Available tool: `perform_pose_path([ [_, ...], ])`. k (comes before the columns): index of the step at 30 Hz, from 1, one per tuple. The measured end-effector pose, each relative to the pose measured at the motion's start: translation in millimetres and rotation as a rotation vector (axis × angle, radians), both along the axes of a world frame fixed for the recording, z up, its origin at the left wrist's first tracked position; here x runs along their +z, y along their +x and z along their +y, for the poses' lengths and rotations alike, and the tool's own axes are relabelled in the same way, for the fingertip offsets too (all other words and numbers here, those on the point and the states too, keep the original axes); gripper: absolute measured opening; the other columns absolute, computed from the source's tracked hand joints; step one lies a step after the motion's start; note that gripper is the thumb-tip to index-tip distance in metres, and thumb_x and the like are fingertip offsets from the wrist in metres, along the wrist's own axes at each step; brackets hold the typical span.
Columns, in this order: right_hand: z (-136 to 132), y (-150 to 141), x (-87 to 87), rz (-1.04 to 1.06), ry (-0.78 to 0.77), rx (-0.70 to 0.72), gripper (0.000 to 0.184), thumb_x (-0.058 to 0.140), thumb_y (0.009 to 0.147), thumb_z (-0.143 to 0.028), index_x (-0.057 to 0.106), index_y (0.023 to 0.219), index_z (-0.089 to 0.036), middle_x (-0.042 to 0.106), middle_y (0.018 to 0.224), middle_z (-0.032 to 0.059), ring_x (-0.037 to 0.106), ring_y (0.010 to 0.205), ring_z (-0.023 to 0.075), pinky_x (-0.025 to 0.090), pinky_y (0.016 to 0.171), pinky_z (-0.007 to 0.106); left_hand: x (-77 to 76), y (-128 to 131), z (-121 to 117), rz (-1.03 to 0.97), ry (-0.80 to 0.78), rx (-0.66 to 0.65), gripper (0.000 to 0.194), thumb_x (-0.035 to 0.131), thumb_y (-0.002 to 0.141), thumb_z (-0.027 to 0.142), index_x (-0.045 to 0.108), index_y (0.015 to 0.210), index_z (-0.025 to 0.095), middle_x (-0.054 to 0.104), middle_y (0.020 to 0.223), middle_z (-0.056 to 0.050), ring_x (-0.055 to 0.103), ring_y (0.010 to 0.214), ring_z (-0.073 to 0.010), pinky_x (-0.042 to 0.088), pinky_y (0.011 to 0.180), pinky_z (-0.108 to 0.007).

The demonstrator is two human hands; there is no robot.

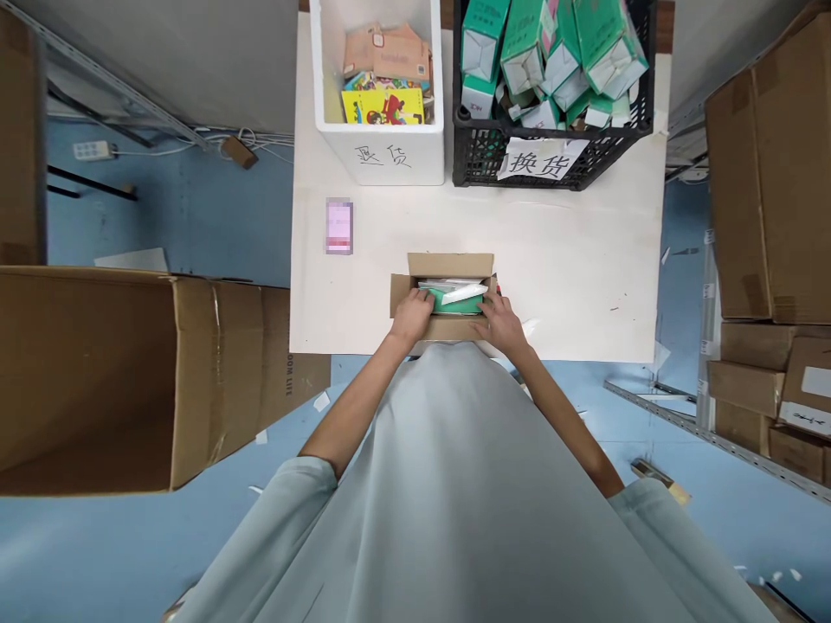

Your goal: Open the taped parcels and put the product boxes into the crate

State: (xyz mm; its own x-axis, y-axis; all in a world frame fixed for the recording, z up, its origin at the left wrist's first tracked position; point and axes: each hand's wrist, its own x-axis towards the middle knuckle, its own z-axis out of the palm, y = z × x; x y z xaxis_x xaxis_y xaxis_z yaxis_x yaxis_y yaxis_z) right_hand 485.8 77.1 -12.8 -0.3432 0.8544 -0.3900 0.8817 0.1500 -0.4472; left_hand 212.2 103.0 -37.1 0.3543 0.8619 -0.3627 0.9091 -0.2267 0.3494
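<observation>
A small cardboard box [450, 264] stands with its flaps spread at the near side of the white table [551, 260]. Inside it lies a green carton [466, 306], partly covered by a white paper or plastic piece [465, 293]. My left hand [414, 317] curls over the box's left side, fingertips reaching in by the carton's left end. At the opposite side my right hand [502, 324] holds the right edge, its fingers at the rim and its thumb by the front flap. Whether either hand presses on the carton itself, I cannot tell.
At the back stand a white bin [389, 160] with booklets and a black crate [480, 151] with several green cartons. A phone [338, 227] lies on the left of the table. A large open cardboard box [195, 381] is at the left; stacked boxes [772, 190] stand at right.
</observation>
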Motion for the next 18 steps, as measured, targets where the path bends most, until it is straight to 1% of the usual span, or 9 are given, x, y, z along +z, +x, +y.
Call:
perform_pose_path([
  [2, 0.2, -1.1, 1.1, 0.000, -0.012, -0.011, 0.045, 0.072, 0.108, -0.037, 0.069, 0.150, -0.020, 0.050, 0.173, 0.0177, 0.045, 0.153, 0.0410, 0.055, 0.124, 0.059, -6.1, 7.6, 12.0, 0.035, -0.033, -0.034, 0.047, 0.044, 0.097, -0.003, 0.077, 0.128, 0.008, 0.073, 0.138, -0.029, 0.061, 0.137, -0.0411, 0.061, 0.108, -0.053],
  [4, 1.0, -1.7, 1.0, 0.002, -0.012, -0.021, 0.047, 0.073, 0.107, -0.037, 0.069, 0.152, -0.022, 0.051, 0.172, 0.0169, 0.046, 0.152, 0.0403, 0.056, 0.123, 0.058, -12.5, 13.4, 23.4, 0.048, -0.055, -0.052, 0.043, 0.048, 0.096, -0.003, 0.078, 0.126, 0.006, 0.074, 0.133, -0.031, 0.061, 0.138, -0.0424, 0.060, 0.109, -0.054],
  [8, 3.4, -3.7, -0.7, 0.014, -0.014, -0.043, 0.052, 0.077, 0.105, -0.033, 0.068, 0.155, -0.022, 0.054, 0.168, 0.0168, 0.048, 0.150, 0.0391, 0.058, 0.120, 0.056, -21.6, 22.5, 37.6, 0.069, -0.060, -0.063, 0.043, 0.053, 0.097, 0.001, 0.080, 0.130, 0.004, 0.072, 0.140, -0.033, 0.062, 0.142, -0.0454, 0.056, 0.115, -0.060],
  [10, 4.3, -5.1, -1.3, 0.019, -0.016, -0.059, 0.054, 0.080, 0.103, -0.032, 0.068, 0.155, -0.021, 0.055, 0.167, 0.0176, 0.047, 0.151, 0.0395, 0.059, 0.119, 0.055, -22.9, 26.7, 40.6, 0.093, -0.054, -0.075, 0.046, 0.051, 0.097, 0.000, 0.077, 0.135, 0.004, 0.070, 0.143, -0.033, 0.064, 0.141, -0.0442, 0.055, 0.116, -0.059],
  [12, 4.7, -6.6, -1.5, 0.023, -0.015, -0.068, 0.056, 0.082, 0.102, -0.030, 0.068, 0.155, -0.020, 0.055, 0.165, 0.0183, 0.047, 0.152, 0.0399, 0.058, 0.120, 0.056, -21.8, 30.3, 42.3, 0.130, -0.047, -0.093, 0.049, 0.049, 0.097, -0.002, 0.074, 0.138, 0.002, 0.072, 0.141, -0.033, 0.067, 0.136, -0.0412, 0.054, 0.116, -0.057],
  [14, 4.6, -7.6, -1.2, 0.029, -0.008, -0.065, 0.057, 0.083, 0.101, -0.030, 0.068, 0.155, -0.020, 0.056, 0.164, 0.0188, 0.048, 0.152, 0.0396, 0.057, 0.122, 0.056, -18.1, 32.7, 43.6, 0.170, -0.038, -0.111, 0.048, 0.049, 0.096, -0.004, 0.072, 0.137, 0.001, 0.074, 0.137, -0.033, 0.071, 0.128, -0.0379, 0.053, 0.114, -0.053],
  [16, 4.3, -8.3, -1.2, 0.036, 0.005, -0.061, 0.057, 0.084, 0.101, -0.030, 0.068, 0.155, -0.019, 0.057, 0.163, 0.0187, 0.050, 0.150, 0.0388, 0.056, 0.123, 0.055, -12.0, 33.7, 44.7, 0.198, -0.025, -0.123, 0.043, 0.050, 0.096, -0.004, 0.072, 0.133, 0.003, 0.076, 0.132, -0.031, 0.075, 0.120, -0.0344, 0.054, 0.111, -0.048],
  [18, 3.9, -8.1, -1.9, 0.040, 0.020, -0.065, 0.058, 0.084, 0.101, -0.031, 0.068, 0.155, -0.020, 0.057, 0.163, 0.0181, 0.051, 0.149, 0.0378, 0.056, 0.124, 0.054, -4.0, 33.8, 45.0, 0.208, -0.005, -0.133, 0.039, 0.053, 0.097, -0.003, 0.072, 0.130, 0.006, 0.077, 0.128, -0.028, 0.076, 0.116, -0.0313, 0.054, 0.109, -0.043],
])
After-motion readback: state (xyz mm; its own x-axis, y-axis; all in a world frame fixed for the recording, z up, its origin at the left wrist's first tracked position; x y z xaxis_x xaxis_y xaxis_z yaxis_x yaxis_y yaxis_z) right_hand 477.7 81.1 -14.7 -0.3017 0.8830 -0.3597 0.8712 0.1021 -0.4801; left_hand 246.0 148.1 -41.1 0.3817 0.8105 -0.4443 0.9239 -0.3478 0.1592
